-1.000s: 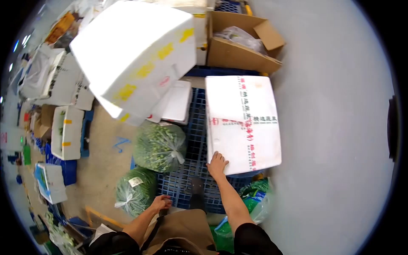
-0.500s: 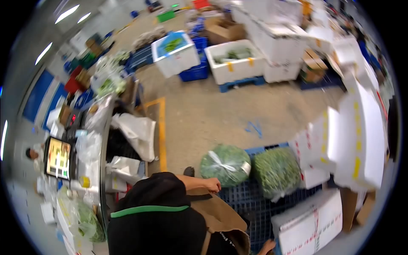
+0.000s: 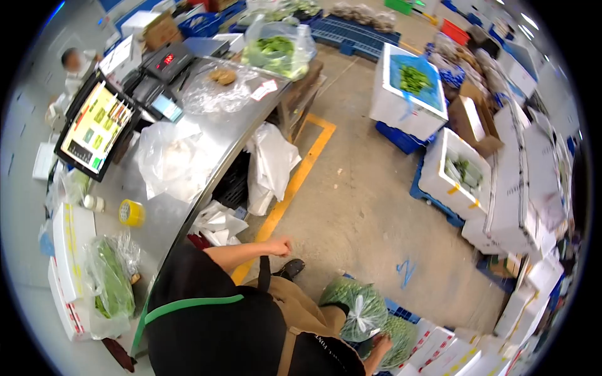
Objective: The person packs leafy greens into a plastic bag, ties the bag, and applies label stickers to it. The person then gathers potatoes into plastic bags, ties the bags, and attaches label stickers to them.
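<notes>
My left hand [image 3: 280,245] is held in front of my body above the floor, its fingers curled in with nothing visible in them. Low on the right, my right hand [image 3: 380,343] overlaps a clear bag of green vegetables [image 3: 399,337]; its fingers are too small to make out, and whether it touches the bag is unclear. Beside it sits another round bag of greens [image 3: 356,304], tied with a white knot. Both bags rest on a blue pallet [image 3: 401,310], mostly hidden by my apron and the bags.
To my left is a steel table [image 3: 219,135] with a screen [image 3: 97,128], a plastic bag [image 3: 172,160], yellow tape [image 3: 132,213] and bagged greens [image 3: 113,279]. Foam boxes [image 3: 454,169] stand on the right. A person [image 3: 74,72] is behind the table.
My view and body have turned left toward the steel table. The two bags of greens now appear lower in view. My left hand has moved away from beside the knotted bag.
</notes>
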`<action>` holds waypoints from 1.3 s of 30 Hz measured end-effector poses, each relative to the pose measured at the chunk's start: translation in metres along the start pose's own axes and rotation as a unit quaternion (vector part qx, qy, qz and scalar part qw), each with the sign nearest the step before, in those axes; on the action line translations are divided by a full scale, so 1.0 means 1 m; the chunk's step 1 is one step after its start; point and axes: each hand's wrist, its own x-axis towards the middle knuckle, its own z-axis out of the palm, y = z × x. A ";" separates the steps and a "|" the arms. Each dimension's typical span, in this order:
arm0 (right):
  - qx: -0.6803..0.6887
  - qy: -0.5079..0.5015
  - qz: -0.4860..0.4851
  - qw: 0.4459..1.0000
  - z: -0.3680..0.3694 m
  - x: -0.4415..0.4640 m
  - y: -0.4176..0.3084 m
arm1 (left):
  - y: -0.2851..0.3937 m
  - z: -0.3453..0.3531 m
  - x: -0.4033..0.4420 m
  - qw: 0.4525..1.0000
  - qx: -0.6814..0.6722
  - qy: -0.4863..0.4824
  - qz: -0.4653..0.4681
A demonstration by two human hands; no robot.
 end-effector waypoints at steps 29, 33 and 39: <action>-0.381 -0.421 -0.594 0.571 0.792 -0.051 -0.641 | 0.118 -0.384 0.087 0.720 -0.234 0.648 -0.086; -0.317 -0.507 -0.611 0.518 0.872 -0.152 -0.665 | 0.108 -0.424 0.107 0.714 -0.210 0.646 -0.168; -0.340 -0.620 -0.583 0.401 0.920 -0.244 -0.659 | 0.120 -0.465 0.115 0.686 -0.211 0.669 -0.193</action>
